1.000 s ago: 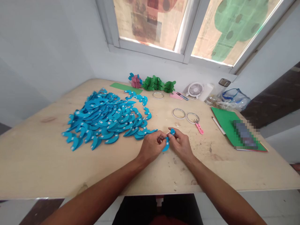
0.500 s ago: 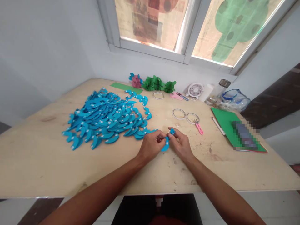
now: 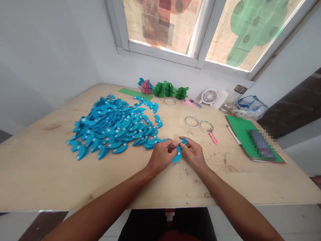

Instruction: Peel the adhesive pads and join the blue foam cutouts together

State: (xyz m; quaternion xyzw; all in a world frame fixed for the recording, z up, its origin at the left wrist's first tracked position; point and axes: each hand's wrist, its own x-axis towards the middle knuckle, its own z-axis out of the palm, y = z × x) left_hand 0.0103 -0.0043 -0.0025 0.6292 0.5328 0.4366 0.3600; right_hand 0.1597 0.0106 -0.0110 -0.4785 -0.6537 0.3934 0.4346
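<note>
Between my two hands is a curved blue paper piece (image 3: 177, 156) with a small white square on it. My left hand (image 3: 163, 153) is closed, its thumb and fingers pinching the piece from the left. From the other side my right hand (image 3: 193, 152) pinches the upper end, where blue paper shows above the thumb. The fingertips partly hide the piece. To the left lies a big heap of similar blue paper pieces (image 3: 117, 124), many bearing white squares; a strand of them reaches close to my left hand.
Beyond my hands lie tape rolls (image 3: 191, 122) and pink-handled snips (image 3: 213, 136). Green paper (image 3: 242, 137) with a pixelated object is at the right. Along the wall stand green paper figures (image 3: 167, 89), a white fan (image 3: 209, 96) and a bottle (image 3: 233, 97).
Hardly anything differs. Both hands keep their pinch on the blue paper piece, with only a very slight shift of the right fingers.
</note>
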